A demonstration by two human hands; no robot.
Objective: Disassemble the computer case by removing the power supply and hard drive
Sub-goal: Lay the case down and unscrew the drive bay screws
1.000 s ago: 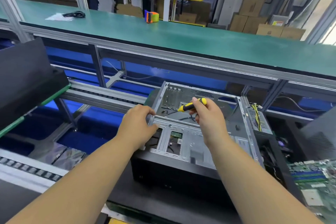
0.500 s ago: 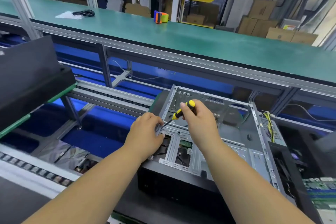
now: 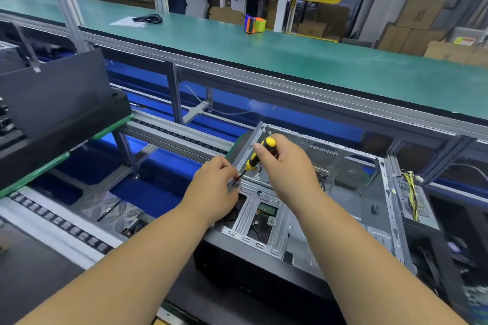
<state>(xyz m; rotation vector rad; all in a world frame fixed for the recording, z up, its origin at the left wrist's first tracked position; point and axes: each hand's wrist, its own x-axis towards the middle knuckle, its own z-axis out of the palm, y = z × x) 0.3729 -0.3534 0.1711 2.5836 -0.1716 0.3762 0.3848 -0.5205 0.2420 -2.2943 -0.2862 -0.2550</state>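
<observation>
The computer case [image 3: 330,192] lies open on its side, as before. The right hand [image 3: 287,166] still curls its grip round the yellow-black screwdriver [image 3: 257,157], now tilted steeper, tip down at the case's left rail. There the left hand [image 3: 214,187] keeps pinching the rail edge.

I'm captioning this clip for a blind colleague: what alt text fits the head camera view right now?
A person's right hand holds a yellow-and-black-handled screwdriver, tip angled down to the left edge of an open grey metal computer case, where the left hand grips the frame. The case lies on a workstation below a long green-topped bench.
</observation>
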